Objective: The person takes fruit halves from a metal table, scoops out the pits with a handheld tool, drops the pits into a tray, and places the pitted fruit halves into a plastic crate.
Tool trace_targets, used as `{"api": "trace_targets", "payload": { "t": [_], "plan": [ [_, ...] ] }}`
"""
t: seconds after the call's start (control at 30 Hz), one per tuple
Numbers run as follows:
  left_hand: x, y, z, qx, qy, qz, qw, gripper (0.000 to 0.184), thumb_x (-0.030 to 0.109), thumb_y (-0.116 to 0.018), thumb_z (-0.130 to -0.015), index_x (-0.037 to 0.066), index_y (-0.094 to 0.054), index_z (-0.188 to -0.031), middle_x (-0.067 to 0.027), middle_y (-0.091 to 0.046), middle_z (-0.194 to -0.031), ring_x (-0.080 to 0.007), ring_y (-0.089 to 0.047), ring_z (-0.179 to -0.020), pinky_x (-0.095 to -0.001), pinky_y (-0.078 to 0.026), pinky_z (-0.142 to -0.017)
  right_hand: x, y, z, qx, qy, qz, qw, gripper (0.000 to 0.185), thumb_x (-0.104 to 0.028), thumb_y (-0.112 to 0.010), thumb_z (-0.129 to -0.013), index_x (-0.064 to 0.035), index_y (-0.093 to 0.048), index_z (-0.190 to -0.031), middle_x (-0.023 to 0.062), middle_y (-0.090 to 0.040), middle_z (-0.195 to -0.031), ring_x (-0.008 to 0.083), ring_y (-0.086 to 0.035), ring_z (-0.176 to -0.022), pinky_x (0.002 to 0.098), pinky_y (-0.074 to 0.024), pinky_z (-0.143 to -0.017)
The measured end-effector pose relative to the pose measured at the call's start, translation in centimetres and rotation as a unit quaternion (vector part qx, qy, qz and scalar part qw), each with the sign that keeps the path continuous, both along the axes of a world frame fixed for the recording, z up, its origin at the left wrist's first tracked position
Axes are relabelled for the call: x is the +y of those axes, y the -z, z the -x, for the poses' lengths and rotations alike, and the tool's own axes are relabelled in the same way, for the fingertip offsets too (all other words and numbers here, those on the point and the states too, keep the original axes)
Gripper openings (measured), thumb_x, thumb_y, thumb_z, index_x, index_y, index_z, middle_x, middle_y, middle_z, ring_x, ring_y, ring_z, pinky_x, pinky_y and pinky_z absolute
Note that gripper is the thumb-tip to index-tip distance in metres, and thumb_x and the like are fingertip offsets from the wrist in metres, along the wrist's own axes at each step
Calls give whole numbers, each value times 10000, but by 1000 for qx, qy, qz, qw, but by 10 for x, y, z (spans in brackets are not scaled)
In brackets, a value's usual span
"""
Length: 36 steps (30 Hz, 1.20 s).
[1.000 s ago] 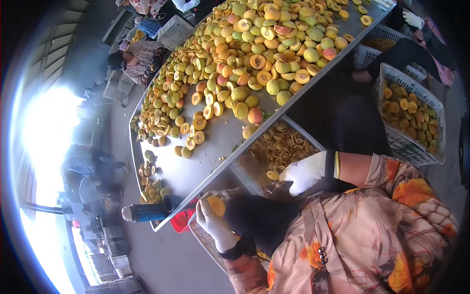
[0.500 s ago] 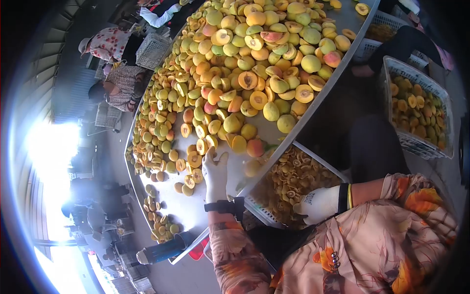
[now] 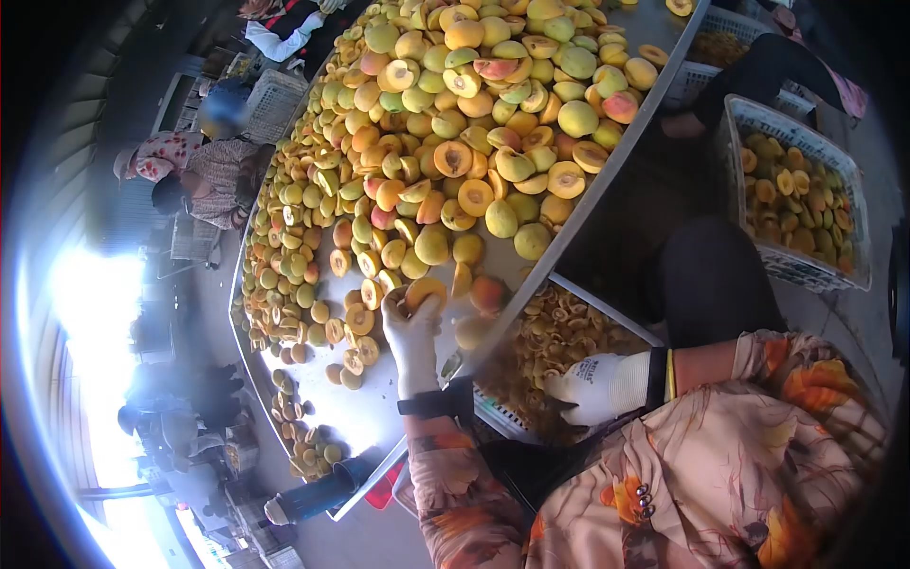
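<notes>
My left hand, in a white glove, grips a cut orange fruit half between thumb and fingers over the metal table. Around it lie cut fruit halves, some with brown centres, beside a large heap. My right hand, also gloved, is low over a crate of small cut pieces by the table edge. Its fingers are curled, and what they hold, if anything, is too hidden to make out.
A white crate of fruit stands at the right, with another crate behind it. A dark blue cylinder is at the table's lower corner, near a red container. Co-workers are at the upper left.
My left hand went from beside the table to the fruit on it and now has a half in its grip. My right hand stays over the crate of pieces. The view has shifted.
</notes>
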<state>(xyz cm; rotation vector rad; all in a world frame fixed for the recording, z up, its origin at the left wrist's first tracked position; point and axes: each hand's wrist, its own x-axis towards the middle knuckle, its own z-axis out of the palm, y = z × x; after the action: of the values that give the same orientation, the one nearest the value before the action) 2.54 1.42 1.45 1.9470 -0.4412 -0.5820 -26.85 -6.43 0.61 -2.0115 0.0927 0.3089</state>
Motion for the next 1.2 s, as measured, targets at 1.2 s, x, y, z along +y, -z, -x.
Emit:
{"api": "trace_targets", "payload": {
  "t": [1.2],
  "plan": [
    [129,-82,231,-140,-72,242,957,494,411,-491,-1091,-44,-684,-1090,-75,-677,-924,-135,-629,-799,-262,-519,-701,91,-26,19,-436,11,144,888,113,-117,-565,-931,-9,-574,-963,154,-605,-809,339,-635,-668,432,-499,-644]
  ]
}}
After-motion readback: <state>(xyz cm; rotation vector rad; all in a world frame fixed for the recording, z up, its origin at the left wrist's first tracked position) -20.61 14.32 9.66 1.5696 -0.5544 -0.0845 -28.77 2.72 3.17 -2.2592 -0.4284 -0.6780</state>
